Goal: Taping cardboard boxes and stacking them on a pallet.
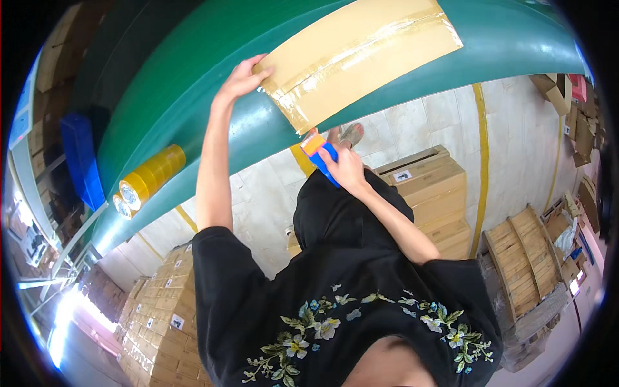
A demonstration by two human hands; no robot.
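A tan cardboard box [361, 58] lies on the green table surface, with a glossy strip of clear tape running lengthwise over it. At its left end my left hand [244, 79] grips the edge, the thumb lying over the top. My right hand [346, 169] is closed around the blue handle of a tape dispenser [314, 145], which has an orange part at its head. The dispenser sits by the box's near left corner, beyond the table's front edge. Whether its tape still joins the box there is too small to tell.
Several yellow tape rolls [151, 177] lie in a row at the table's left, near a blue bin [82, 158]. Stacked cartons stand on the floor at right [432, 193] and lower left [161, 309]. A wooden pallet [525, 258] is farther right.
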